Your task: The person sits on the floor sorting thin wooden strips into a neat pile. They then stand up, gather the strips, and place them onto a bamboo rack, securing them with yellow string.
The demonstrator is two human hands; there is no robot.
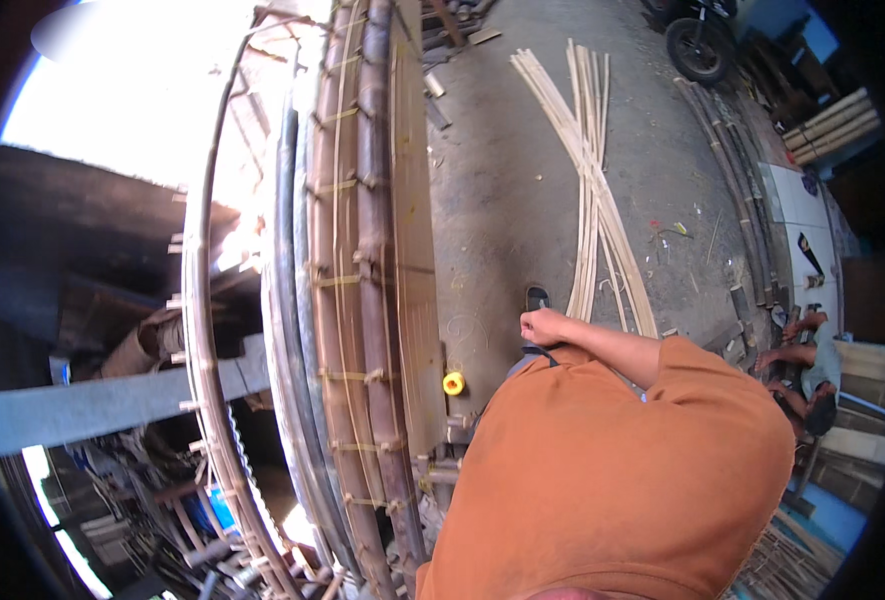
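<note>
My right hand [542, 326] is closed in front of my waist, its forearm reaching across from the orange sleeve at the right. Whatever the fingers hold, if anything, is hidden. A dark strap or cord [539, 351] lies just below the hand. My left hand is out of sight. Left of me, long brown bamboo poles [374, 250] are tied side by side with yellowish cord, next to a flat pale panel [415, 260]. A round yellow thing with a hole [453, 383] sits by the panel's edge. Ahead, long pale split bamboo strips [590, 170] lie crossed on the floor.
A curved bamboo piece with short pegs [198, 300] stands farther left, near a grey beam [92, 405]. At the right, another person [812, 365] sits low beside long bamboo poles [727, 180]. A motorcycle wheel [700, 50] is at the far right; stacked poles [830, 125] are near it.
</note>
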